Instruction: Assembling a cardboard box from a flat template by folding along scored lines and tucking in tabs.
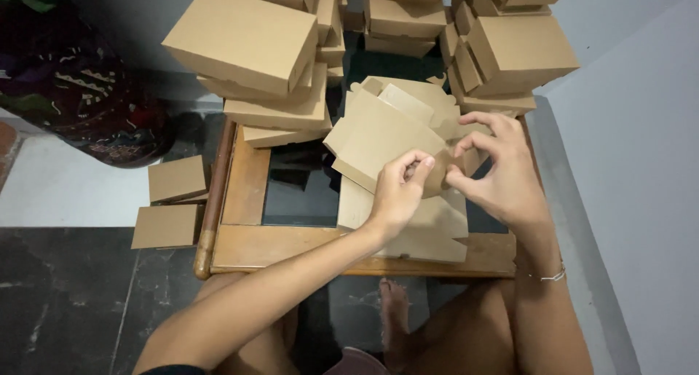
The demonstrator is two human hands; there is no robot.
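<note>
Head view, left hand: the left hand (pixel 397 196) reaches in from the lower left, its grip narrow, thumb and fingers pinched on a flap at the near corner of the half-folded box (pixel 378 138).
Head view, right hand: the right hand (pixel 499 175) comes from the lower right, its grip curled and closed on the same corner of the box, fingertips meeting the left hand's just beside the flap (a thin bracelet (pixel 555 276) sits on that wrist).
Half-folded box: brown cardboard, held tilted above the middle of the desk, one panel raised toward the left, touching both hands.
Flat cardboard sheets: a small pile of unfolded cardboard blanks (pixel 429 233) lies on the desk directly under the hands, near the front edge.
Desk: a low wooden desk (pixel 247 247) with a dark glass top, its frame showing at the front and the left.
Finished boxes: stacks of closed brown boxes (pixel 247 40) crowd the far side of the desk, left, centre and right, some leaning.
Floor: two flat cardboard pieces (pixel 171 200) lie on the floor just left of the desk, one behind the other.
Person: bare knees and one foot (pixel 393 302) show below the desk's front edge.
</note>
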